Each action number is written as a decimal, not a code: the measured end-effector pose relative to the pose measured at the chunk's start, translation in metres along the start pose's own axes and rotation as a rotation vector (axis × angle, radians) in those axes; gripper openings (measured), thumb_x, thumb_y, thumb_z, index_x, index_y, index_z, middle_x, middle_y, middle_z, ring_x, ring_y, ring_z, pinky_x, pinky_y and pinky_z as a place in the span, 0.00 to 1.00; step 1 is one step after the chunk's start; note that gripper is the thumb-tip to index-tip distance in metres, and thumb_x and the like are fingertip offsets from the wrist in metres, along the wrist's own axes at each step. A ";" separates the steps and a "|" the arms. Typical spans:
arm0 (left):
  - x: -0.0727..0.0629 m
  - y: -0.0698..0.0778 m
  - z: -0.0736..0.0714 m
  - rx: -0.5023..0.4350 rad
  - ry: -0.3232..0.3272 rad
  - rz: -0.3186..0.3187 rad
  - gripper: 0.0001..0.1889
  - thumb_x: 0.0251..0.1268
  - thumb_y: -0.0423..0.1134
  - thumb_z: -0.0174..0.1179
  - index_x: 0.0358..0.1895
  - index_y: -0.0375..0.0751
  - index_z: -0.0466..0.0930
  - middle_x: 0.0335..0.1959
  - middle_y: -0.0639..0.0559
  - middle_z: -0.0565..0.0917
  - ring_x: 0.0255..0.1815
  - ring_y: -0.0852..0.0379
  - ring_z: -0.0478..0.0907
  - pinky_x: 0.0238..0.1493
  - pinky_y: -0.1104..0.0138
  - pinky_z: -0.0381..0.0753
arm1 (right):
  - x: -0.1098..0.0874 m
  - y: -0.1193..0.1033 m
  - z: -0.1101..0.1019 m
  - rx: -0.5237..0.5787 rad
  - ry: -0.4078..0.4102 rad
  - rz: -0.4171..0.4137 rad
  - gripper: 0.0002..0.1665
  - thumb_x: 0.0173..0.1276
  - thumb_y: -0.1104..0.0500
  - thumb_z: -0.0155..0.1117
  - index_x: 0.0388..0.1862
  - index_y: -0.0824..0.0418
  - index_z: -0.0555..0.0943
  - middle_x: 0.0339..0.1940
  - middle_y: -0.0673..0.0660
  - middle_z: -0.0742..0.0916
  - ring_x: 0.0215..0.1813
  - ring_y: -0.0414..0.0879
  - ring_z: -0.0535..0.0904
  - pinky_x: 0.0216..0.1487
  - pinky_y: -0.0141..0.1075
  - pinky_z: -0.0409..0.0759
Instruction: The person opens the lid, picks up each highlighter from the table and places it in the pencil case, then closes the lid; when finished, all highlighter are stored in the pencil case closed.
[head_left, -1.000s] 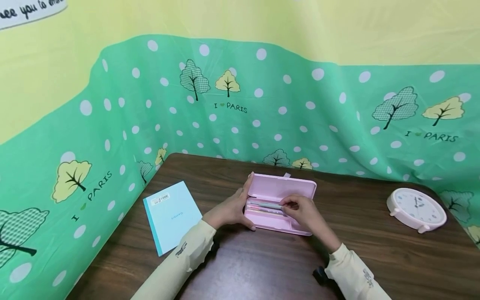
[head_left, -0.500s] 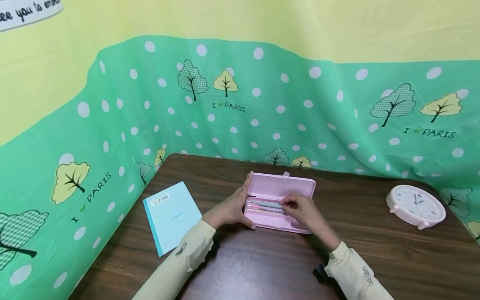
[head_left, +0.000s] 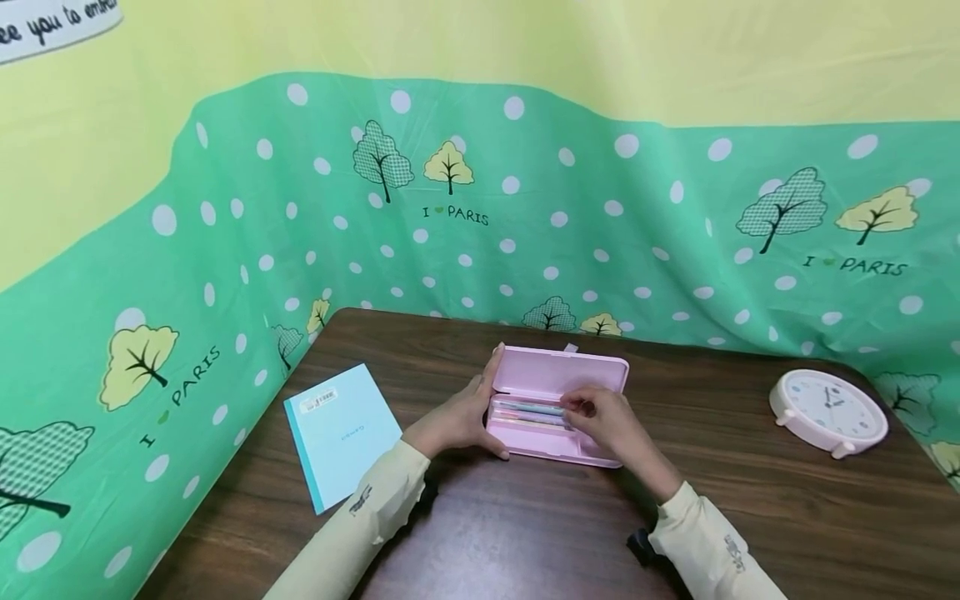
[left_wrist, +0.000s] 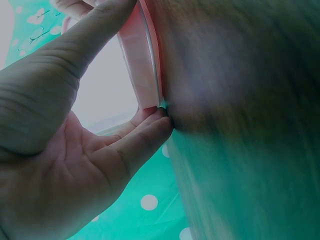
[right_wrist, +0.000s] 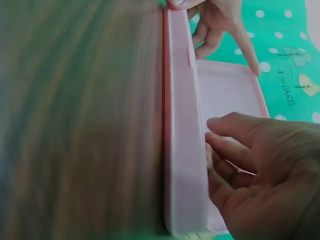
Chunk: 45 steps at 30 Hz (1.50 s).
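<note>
A pink pencil case [head_left: 536,446] lies on the table with its lid [head_left: 562,372] raised. Several slim pens [head_left: 528,414] lie side by side in its rear compartment. At the case's left end, my left hand [head_left: 463,417] holds it, thumb along the near side and fingers by the lid; the left wrist view shows this hand [left_wrist: 75,155] spanning the end. My right hand [head_left: 609,423] reaches inside, finger and thumb pinching the right end of a teal pen. In the right wrist view the case wall hides the fingertips of that hand [right_wrist: 265,165].
To the left lies a light blue notebook [head_left: 345,433] with a barcode sticker, close to my left sleeve. A round pink-and-white clock [head_left: 828,408] rests at the right of the dark wooden table [head_left: 495,533]. Green and yellow patterned cloth [head_left: 465,267] hangs behind the table.
The head view has shifted very slightly. Both hands stay at the pencil case in nearly the same pose, and the lid remains raised.
</note>
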<state>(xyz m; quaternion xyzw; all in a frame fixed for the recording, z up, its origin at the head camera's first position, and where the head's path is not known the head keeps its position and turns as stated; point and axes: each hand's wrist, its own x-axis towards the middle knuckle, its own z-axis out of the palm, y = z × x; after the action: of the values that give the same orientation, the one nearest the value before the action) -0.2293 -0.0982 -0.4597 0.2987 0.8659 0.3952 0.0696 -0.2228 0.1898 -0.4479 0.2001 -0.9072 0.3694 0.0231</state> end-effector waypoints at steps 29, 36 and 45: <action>0.000 -0.005 0.003 0.051 0.010 -0.014 0.84 0.48 0.57 0.88 0.88 0.61 0.18 0.89 0.35 0.47 0.82 0.34 0.62 0.73 0.44 0.73 | 0.001 0.030 -0.072 0.388 0.157 0.360 0.40 0.88 0.41 0.54 0.68 0.79 0.79 0.62 0.74 0.86 0.54 0.51 0.88 0.59 0.41 0.86; 0.000 0.018 -0.001 0.041 -0.004 -0.076 0.84 0.48 0.46 0.90 0.89 0.54 0.19 0.89 0.36 0.46 0.84 0.37 0.59 0.77 0.44 0.69 | 0.001 0.026 -0.063 0.375 0.153 0.357 0.36 0.88 0.44 0.56 0.64 0.80 0.82 0.61 0.74 0.85 0.49 0.47 0.86 0.57 0.41 0.87; -0.005 0.013 0.002 0.021 0.030 -0.007 0.83 0.48 0.46 0.90 0.89 0.56 0.21 0.88 0.32 0.48 0.84 0.34 0.59 0.77 0.43 0.68 | -0.007 0.026 -0.061 0.387 0.130 0.328 0.34 0.89 0.45 0.55 0.66 0.78 0.82 0.64 0.72 0.84 0.55 0.47 0.87 0.61 0.41 0.85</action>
<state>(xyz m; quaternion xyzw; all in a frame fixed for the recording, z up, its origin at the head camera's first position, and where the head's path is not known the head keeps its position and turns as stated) -0.2180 -0.0933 -0.4519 0.2904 0.8720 0.3902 0.0551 -0.2331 0.2505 -0.4219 0.0268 -0.8366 0.5469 -0.0174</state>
